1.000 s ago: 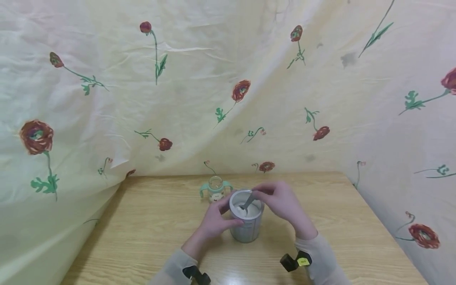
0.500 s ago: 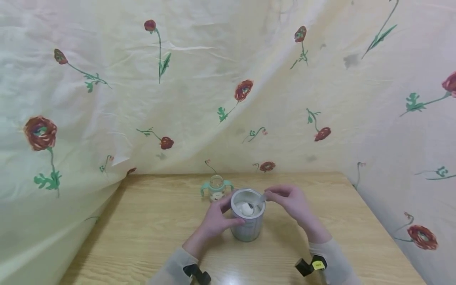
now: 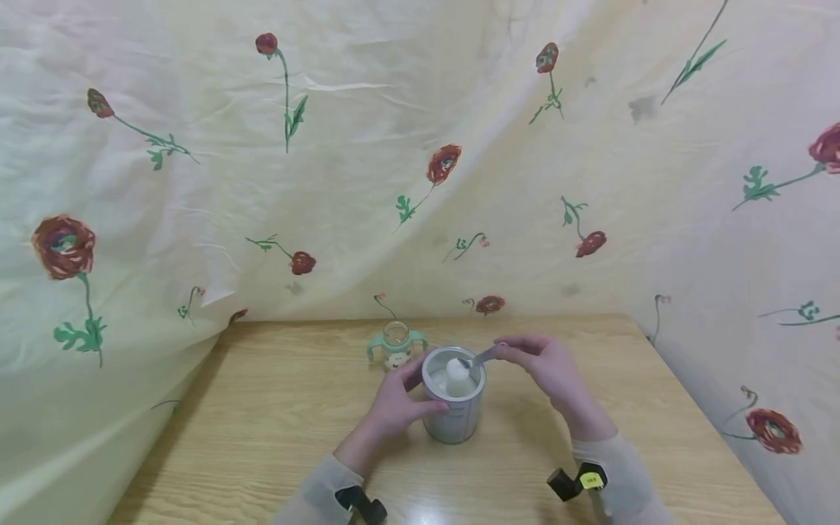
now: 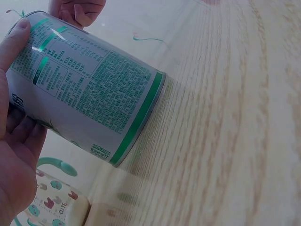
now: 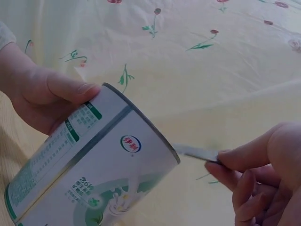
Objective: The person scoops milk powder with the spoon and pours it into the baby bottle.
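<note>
An uncovered milk powder can (image 3: 453, 423), white with green print, stands on the wooden table. My left hand (image 3: 397, 405) grips its left side near the rim, thumb across the front; the left wrist view shows the fingers curled behind the can (image 4: 89, 84). Between thumb and fingertips my right hand (image 3: 541, 364) pinches the handle end of a spoon (image 3: 485, 355), just right of the rim. The spoon's bowl carries a heap of white powder (image 3: 458, 370) at the can's mouth. In the right wrist view the handle (image 5: 195, 152) slants over the rim.
Just behind the can and to its left stands a baby bottle (image 3: 397, 348) with mint-green handles and no cap on top. Flower-printed cloth (image 3: 367, 182) hangs along the table's back edge and down both sides. Bare wood (image 3: 295, 408) stretches left of the can.
My right hand has moved right and drawn the spoon up from inside the can, its bowl now heaped with powder. The left hand keeps its grip on the can.
</note>
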The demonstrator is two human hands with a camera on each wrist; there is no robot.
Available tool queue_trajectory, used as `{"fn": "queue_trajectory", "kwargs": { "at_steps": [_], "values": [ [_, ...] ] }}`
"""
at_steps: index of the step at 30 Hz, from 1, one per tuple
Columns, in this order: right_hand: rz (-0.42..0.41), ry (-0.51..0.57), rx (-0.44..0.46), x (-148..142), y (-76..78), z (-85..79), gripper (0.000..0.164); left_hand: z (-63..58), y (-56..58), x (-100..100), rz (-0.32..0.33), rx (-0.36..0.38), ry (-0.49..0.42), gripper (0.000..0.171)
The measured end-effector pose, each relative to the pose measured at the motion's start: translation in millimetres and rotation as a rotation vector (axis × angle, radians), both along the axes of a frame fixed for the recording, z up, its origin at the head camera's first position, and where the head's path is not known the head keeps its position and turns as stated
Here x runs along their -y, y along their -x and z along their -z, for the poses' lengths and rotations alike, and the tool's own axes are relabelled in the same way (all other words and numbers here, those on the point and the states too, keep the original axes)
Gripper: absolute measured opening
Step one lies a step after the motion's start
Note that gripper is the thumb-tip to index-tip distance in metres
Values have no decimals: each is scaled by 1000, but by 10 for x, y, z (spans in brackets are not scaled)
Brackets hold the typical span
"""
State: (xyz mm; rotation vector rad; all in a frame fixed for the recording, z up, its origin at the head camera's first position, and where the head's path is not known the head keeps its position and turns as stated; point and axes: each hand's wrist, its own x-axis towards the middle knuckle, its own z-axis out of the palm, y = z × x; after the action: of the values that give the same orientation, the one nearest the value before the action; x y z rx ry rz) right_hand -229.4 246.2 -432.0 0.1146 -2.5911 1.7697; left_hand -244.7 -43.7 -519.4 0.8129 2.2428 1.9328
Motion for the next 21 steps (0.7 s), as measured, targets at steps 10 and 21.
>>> {"fn": "queue_trajectory", "kwargs": {
  "at_steps": [10,21],
  "values": [
    [8,14,-8,-29,35,18,32,-30,-3,0,-29,12,-31,89],
    [-8,73,-61,1,69,110,28,-16,26,-7,-12,21,-49,89]
  ]
}}
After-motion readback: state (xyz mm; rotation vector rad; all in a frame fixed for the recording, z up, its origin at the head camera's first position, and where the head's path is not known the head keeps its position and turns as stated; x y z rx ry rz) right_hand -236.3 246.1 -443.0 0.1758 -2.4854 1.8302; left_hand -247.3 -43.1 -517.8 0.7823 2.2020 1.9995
